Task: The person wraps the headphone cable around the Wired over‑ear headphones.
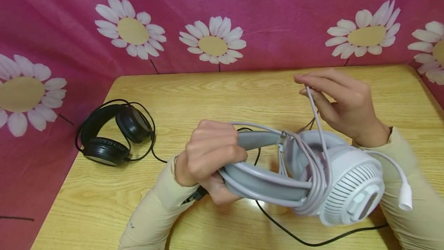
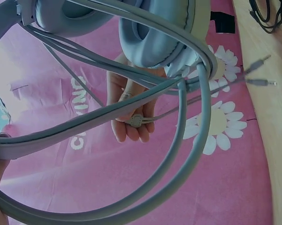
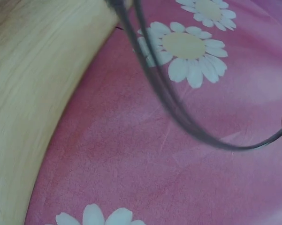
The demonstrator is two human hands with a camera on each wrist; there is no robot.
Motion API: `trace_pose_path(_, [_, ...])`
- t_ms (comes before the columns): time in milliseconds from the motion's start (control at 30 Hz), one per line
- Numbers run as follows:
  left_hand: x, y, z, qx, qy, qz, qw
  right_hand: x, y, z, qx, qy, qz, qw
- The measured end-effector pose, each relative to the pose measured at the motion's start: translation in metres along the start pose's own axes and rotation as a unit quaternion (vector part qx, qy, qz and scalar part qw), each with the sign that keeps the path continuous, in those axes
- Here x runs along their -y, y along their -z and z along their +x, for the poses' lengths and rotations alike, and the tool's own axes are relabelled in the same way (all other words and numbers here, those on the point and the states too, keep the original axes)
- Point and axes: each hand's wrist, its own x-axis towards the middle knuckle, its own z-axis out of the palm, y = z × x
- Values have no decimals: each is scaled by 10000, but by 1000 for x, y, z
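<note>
My left hand (image 1: 215, 153) grips the padded headband of a white and grey headset (image 1: 352, 190), which is held tilted above the table. Its grey cable (image 1: 317, 119) is wrapped in several turns around the headband beside one earcup. At the back right, my right hand (image 1: 347, 103) pinches the cable's free end. The left wrist view shows a small splitter (image 2: 135, 121) at those fingers, with two thin leads ending in plugs (image 2: 261, 83). In the right wrist view a blurred loop of cable (image 3: 178, 119) hangs from fingertips at the right edge. A microphone (image 1: 405, 198) sticks out from the near earcup.
Black headphones (image 1: 107, 149) lie on the left of the wooden table (image 1: 208, 95). A black cable (image 1: 295, 238) runs across the tabletop beneath the headset. Behind the table hangs a pink cloth (image 1: 277, 18) printed with daisies.
</note>
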Motion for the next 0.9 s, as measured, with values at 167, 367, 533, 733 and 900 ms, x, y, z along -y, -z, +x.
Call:
trace_pose_path(167, [-4,3,0,-29,82,32,10000,0,-6,-2,106,76,-105,9999])
trace_pose_path(367, [-1,4,-1,-140,-90,11,9999,-1,-11,-4,259,129,-206,9994])
trace_pose_path(533, [-2,4,-2,-370,105,-1,9993,-2,-14,-7,276,225,-259,9990])
trace_pose_path(733, [-4,1,-6,-1185,925,-105,9886,5,-18,-7,507,-117,-6,9986])
trace_pose_path(900, [-5,-2,-7,-2011,1631,44,9659,15,-14,-7,1275,-1221,-183,9841])
